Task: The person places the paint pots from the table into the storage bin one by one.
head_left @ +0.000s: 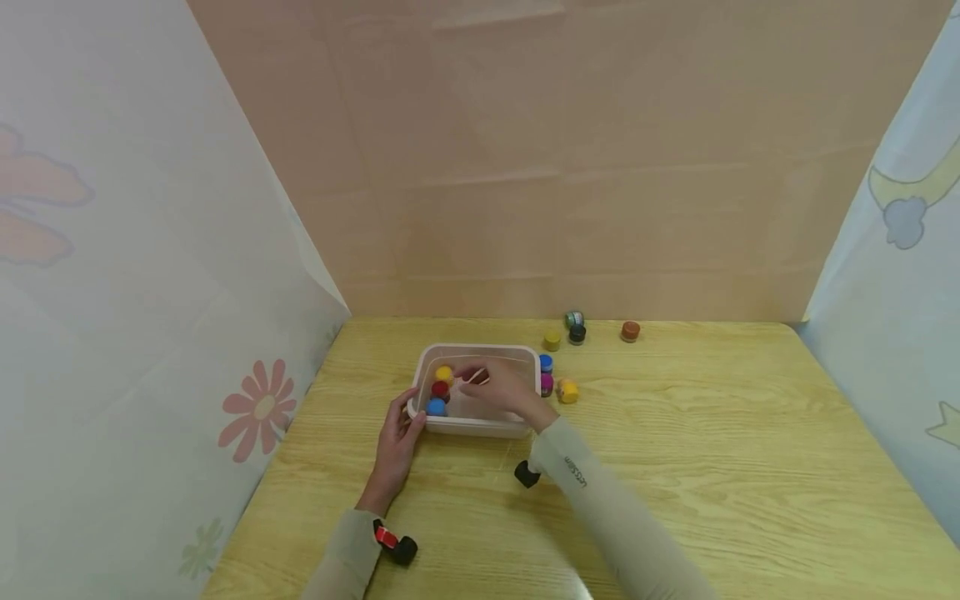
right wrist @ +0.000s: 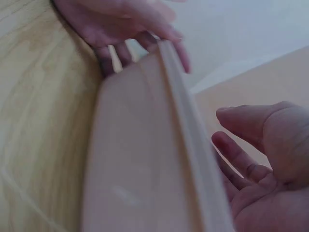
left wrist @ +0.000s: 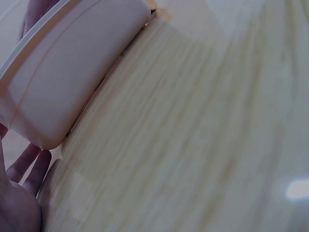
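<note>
A white plastic tub (head_left: pixel 478 428) stands on the table, with three small paint jars along its left end: a yellow-lidded jar (head_left: pixel 445 373), a dark red-lidded jar (head_left: pixel 440 389) and a blue-lidded jar (head_left: pixel 437 407). My left hand (head_left: pixel 395 446) grips the tub's near left corner, thumb at the rim and fingers along the left side. Inside the tub, over its middle, is my right hand (head_left: pixel 501 388), its thumb and fingers apart and holding nothing. In the right wrist view, those fingers (right wrist: pixel 236 151) are beyond the tub's near wall, which hides the jars there.
Right beside the tub are a blue-lidded jar (head_left: pixel 546 363), a purple-lidded jar (head_left: pixel 547 384) and a tipped orange-yellow jar (head_left: pixel 569 392). Farther back stand a yellow jar (head_left: pixel 552 340), a black-lidded jar (head_left: pixel 577 334) and an orange-brown jar (head_left: pixel 631 332); a green jar (head_left: pixel 574 319) lies tipped.
</note>
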`<move>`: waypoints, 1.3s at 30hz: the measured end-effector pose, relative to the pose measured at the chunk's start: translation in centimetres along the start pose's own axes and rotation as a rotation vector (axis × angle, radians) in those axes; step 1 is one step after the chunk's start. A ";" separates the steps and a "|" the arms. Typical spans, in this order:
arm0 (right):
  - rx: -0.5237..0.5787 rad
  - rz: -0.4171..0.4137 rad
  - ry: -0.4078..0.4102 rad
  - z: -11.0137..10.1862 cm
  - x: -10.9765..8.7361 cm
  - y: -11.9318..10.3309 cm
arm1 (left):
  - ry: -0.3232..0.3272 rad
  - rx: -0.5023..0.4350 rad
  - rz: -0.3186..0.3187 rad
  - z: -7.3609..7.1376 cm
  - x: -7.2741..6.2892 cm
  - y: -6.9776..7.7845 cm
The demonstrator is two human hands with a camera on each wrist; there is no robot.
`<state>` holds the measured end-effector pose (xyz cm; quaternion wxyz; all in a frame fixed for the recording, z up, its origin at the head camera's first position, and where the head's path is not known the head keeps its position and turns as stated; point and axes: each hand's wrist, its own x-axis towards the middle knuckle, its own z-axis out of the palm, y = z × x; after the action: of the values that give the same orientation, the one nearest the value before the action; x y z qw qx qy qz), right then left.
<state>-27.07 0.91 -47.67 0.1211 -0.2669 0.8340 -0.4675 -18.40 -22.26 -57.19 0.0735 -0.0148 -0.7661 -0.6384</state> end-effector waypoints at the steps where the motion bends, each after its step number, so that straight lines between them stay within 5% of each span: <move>1: -0.004 -0.003 0.011 -0.7 -0.5 0.0 | -0.002 -0.004 -0.002 0.0 0.0 0.0; 12: -0.003 0.096 0.197 -8.2 -5.1 2.2 | 0.006 0.025 0.017 0.2 -0.1 -0.2; 21: 0.008 0.198 0.293 -10.4 -7.2 5.9 | 0.008 0.036 0.010 0.0 -0.2 -0.1; 27: 0.000 0.287 0.264 -10.9 -7.7 7.7 | -0.003 0.020 0.014 -0.2 0.0 0.3; 39: -0.018 0.378 0.133 -10.4 -8.6 10.5 | -0.003 0.001 -0.085 0.1 -0.1 1.1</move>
<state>-28.12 17.56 -51.39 0.1490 -0.0751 0.8796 -0.4455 -18.19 -21.97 -56.17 0.0454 0.0168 -0.7664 -0.6406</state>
